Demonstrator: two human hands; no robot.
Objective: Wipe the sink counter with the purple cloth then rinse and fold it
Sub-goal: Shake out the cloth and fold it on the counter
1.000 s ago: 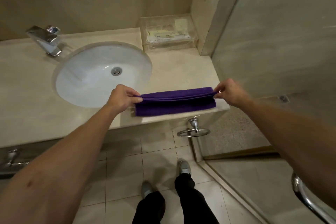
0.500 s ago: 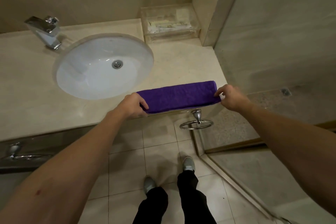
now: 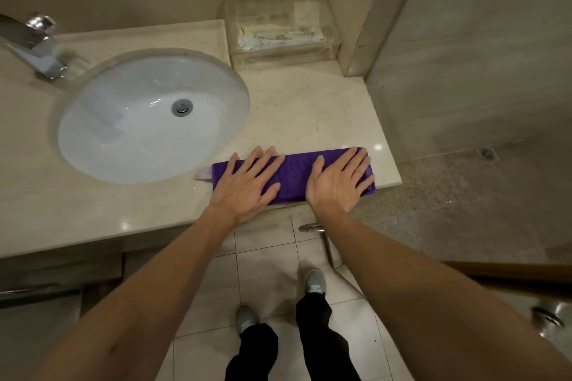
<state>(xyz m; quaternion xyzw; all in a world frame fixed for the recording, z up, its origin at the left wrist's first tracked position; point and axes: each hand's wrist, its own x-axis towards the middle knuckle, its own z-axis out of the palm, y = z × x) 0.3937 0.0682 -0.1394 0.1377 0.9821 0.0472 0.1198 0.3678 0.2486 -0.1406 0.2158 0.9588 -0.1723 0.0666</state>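
Hands dominate the head view: the left hand (image 3: 247, 184) lies flat with fingers straight and spread, pressing down on the left half of the folded purple cloth (image 3: 294, 178), while the right hand (image 3: 339, 182) lies the same way, palm down and fingers extended, on the cloth's right half. Neither hand curls round anything.

Much of the cloth is covered by the two palms; only its middle strip, its far edge and its end corners show, and a pale tag or sliver pokes out at its left end, too small to make out. The chrome tap (image 3: 34, 49) is cut off by the left edge and blurred.

The cloth lies as a long narrow band on the beige stone sink counter (image 3: 309, 114), along the counter's front edge, just right of the white oval basin (image 3: 148, 120) and well in front of the clear plastic box (image 3: 281, 31) at the counter's back corner.
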